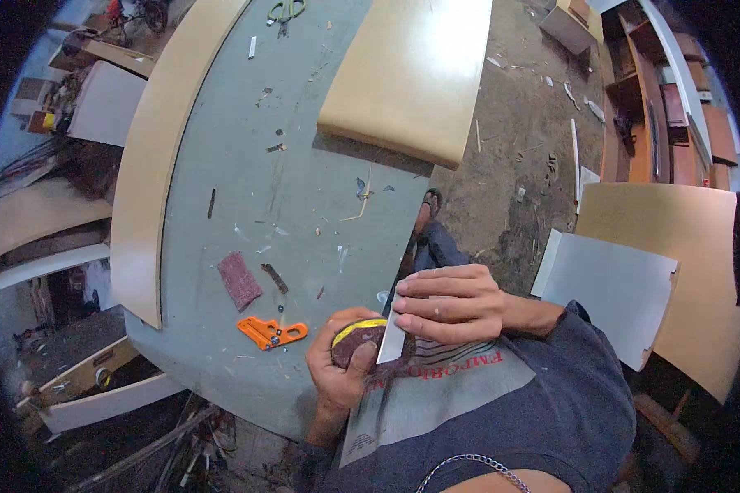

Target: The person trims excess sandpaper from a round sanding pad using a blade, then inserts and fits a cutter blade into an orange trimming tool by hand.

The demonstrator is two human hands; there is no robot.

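Observation:
My left hand (337, 370) is wrapped round a dark reddish-brown round piece (355, 343) with a yellow band along its edge; I cannot tell its exact kind. Close against it stands a thin white flat strip (392, 335), tilted, in front of my body. My right hand (448, 306) grips that strip near its upper end, fingers side by side and the thumb hidden. On the grey-green table to the left of my left hand lie an orange plastic hand tool (271, 333) with finger openings and a maroon abrasive pad (239, 280).
A cream panel with a rounded edge (407, 82) overhangs the table's (247, 205) far right. Another long cream panel (152, 189) borders its left side. Scissors (286, 11) and scraps lie on the table. White (608, 283) and tan boards lean at the right, below open shelving (633, 99).

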